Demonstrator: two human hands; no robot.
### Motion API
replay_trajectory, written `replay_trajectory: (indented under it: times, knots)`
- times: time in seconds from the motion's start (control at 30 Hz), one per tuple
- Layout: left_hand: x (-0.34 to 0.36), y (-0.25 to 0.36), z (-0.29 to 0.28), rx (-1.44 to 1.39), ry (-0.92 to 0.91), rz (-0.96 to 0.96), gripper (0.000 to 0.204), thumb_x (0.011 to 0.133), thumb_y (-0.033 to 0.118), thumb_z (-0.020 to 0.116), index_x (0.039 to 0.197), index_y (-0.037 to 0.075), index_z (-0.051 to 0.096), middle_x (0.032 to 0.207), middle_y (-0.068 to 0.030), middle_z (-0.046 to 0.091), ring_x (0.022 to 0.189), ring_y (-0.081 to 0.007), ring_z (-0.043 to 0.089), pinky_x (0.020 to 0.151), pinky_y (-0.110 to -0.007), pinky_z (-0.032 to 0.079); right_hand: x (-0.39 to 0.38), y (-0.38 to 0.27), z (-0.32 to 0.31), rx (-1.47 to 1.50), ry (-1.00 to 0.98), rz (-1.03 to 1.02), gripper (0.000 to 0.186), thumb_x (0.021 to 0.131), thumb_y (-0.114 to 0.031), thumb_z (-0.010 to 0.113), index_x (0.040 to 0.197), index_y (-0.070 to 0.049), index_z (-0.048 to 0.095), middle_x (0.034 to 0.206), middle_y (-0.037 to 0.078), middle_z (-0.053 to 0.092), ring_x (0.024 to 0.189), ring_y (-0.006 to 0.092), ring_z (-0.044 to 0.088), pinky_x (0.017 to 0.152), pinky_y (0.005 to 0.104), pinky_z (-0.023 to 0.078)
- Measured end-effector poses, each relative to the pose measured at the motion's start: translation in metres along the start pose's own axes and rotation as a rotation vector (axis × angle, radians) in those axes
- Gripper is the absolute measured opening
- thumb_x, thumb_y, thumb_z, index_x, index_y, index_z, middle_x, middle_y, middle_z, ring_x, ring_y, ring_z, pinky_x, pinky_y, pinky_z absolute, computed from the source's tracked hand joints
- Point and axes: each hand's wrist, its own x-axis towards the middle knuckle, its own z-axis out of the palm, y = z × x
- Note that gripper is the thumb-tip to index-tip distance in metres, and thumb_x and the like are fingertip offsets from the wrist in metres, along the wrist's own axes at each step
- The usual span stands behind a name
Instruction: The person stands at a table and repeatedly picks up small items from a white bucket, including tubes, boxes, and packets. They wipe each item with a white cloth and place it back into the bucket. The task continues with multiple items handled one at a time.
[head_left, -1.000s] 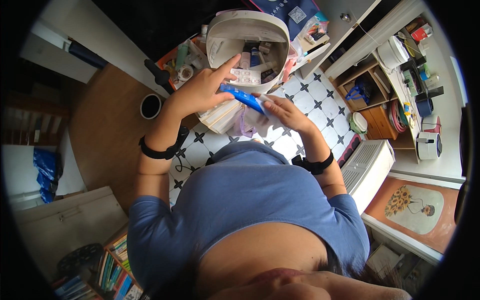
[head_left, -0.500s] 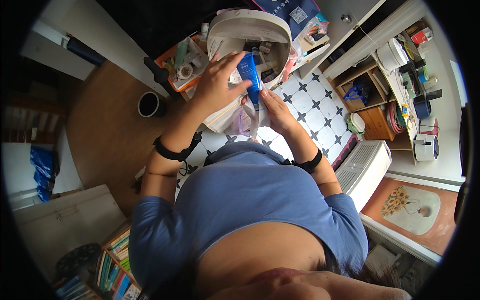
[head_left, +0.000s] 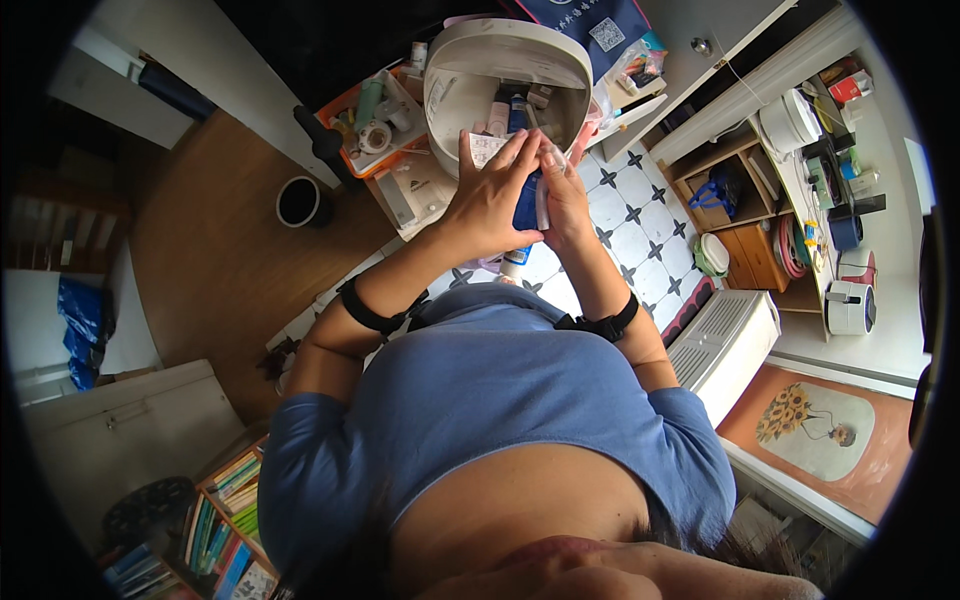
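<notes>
A blue squeeze tube [head_left: 525,213] is between my two hands, in front of an open white storage box [head_left: 436,112]. Its lower end shows below the hands. My left hand [head_left: 492,195] covers the tube's near side, fingers reaching over its top and thumb across the front. From the other side my right hand [head_left: 567,203] grips it, fingertips meeting the left ones. A strip of white wipe [head_left: 542,205] is pressed against the tube by the right hand. Inside the box are several bottles, among them a dark blue one [head_left: 517,113], and a white printed paper [head_left: 485,150].
Left of the box is an orange tray [head_left: 347,157] with small containers. A dark-lined bin [head_left: 299,203] stands on the wooden floor. To the right are a bag with a printed code [head_left: 607,35], shelves [head_left: 748,185] and a white louvred cabinet [head_left: 722,335].
The tube has dropped lower and is now mostly covered by my hands. My left hand has moved right and closed over it. The view has shifted slightly.
</notes>
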Motion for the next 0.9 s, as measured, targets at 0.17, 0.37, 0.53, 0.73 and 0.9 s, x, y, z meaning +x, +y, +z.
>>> replay_trajectory:
  times: [0.17, 0.37, 0.53, 0.73, 0.9]
  knots:
    - [-0.019, -0.013, 0.031, -0.484, 0.219, -0.119, 0.108, 0.068, 0.025, 0.081, 0.146, 0.005, 0.01, 0.147, -0.0211, 0.027, 0.136, -0.0297, 0.029, 0.11, -0.048, 0.022, 0.016, -0.014, -0.019, 0.056, 0.194, -0.117, 0.032, 0.096, -0.018, 0.05, 0.125, -0.003, 0.048, 0.105, 0.01, 0.061, 0.086, 0.0193, 0.063, 0.078, 0.0322, 0.054]
    - [-0.031, -0.043, 0.049, -1.482, -0.21, -0.702, 0.073, 0.086, 0.006, 0.064, 0.143, 0.006, 0.019, 0.121, -0.0136, 0.055, 0.098, -0.0162, 0.059, 0.083, -0.029, 0.049, 0.024, -0.002, -0.056, -0.175, 0.258, -0.276, 0.023, 0.094, -0.009, 0.053, 0.114, 0.001, 0.061, 0.1, 0.006, 0.063, 0.084, 0.0142, 0.061, 0.074, 0.0247, 0.05]
    - [-0.043, -0.054, 0.039, -1.438, -0.231, -0.742, 0.082, 0.082, 0.005, 0.067, 0.146, 0.014, 0.017, 0.124, -0.0142, 0.052, 0.105, -0.0171, 0.055, 0.077, -0.029, 0.051, 0.018, 0.003, -0.078, -1.082, 0.244, -0.438, 0.027, 0.087, 0.001, 0.053, 0.112, -0.002, 0.064, 0.09, 0.009, 0.068, 0.081, 0.0122, 0.061, 0.073, 0.0241, 0.049]
    - [-0.077, -0.12, 0.025, -1.61, -0.283, -0.864, 0.073, 0.083, 0.003, 0.065, 0.144, 0.012, 0.025, 0.126, -0.0147, 0.051, 0.11, -0.0231, 0.056, 0.092, -0.038, 0.049, 0.009, -0.013, -0.102, -0.75, 0.268, -0.082, 0.029, 0.098, -0.017, 0.041, 0.116, -0.005, 0.06, 0.072, 0.002, 0.058, 0.06, 0.0078, 0.054, 0.051, 0.0216, 0.041]
    - [-0.088, -0.204, 0.018, -1.271, 0.515, -0.869, 0.052, 0.084, 0.003, 0.064, 0.132, 0.005, 0.043, 0.112, -0.011, 0.058, 0.097, -0.0184, 0.059, 0.08, -0.031, 0.051, -0.012, -0.035, -0.128, 0.094, 0.192, 0.14, 0.049, 0.094, -0.033, 0.046, 0.134, -0.004, 0.044, 0.105, 0.015, 0.063, 0.092, 0.0259, 0.061, 0.087, 0.0393, 0.049]
